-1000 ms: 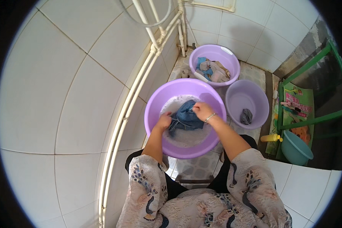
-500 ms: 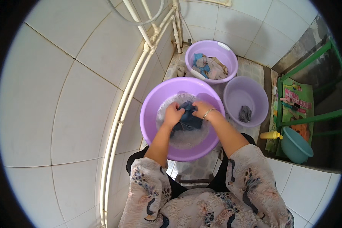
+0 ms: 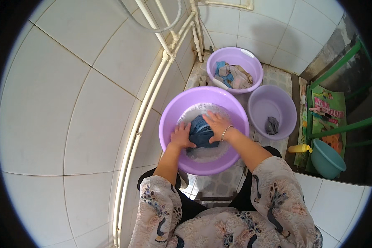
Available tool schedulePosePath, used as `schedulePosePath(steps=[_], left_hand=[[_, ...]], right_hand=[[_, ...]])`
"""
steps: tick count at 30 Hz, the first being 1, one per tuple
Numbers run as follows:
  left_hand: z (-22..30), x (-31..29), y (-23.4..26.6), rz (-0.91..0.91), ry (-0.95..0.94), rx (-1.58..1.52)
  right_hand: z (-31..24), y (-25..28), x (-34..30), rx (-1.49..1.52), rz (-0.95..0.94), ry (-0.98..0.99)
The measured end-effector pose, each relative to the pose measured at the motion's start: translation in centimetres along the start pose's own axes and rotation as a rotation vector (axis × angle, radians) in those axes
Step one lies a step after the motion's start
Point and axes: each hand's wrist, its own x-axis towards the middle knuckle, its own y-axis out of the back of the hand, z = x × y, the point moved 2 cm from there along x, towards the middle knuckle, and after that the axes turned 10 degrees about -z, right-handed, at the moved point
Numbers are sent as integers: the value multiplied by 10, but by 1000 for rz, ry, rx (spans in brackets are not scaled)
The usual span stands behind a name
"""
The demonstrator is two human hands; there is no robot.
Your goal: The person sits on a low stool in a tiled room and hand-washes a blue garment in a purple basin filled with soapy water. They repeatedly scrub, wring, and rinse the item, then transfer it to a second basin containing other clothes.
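Purple basin [image 3: 169, 118] contains sudsy water [image 3: 207, 155] and blue cloth [image 3: 203, 134]; left hand [image 3: 180, 136] and right hand [image 3: 217, 125] touch the cloth, fingers spread wide. Rear basin [image 3: 240, 56]: mixed clothes [image 3: 235, 77]. Paler basin [image 3: 273, 103]: grey cloth [image 3: 272, 126].

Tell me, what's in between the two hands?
In the head view, a blue cloth lies between the left hand and right hand, inside the big purple basin.

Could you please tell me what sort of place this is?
Most likely a bathroom or washroom: the wall is covered with white tiles, pale pipes run along it, and the largest basin holds sudsy water.
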Motion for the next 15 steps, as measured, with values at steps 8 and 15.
schedulePosePath(steps=[8,15], left_hand=[[32,10,-23,-37,159,274],[9,36,-48,178,74,20]], right_hand=[[0,-33,43,-467,-157,139],[4,-38,67,-231,-90,116]])
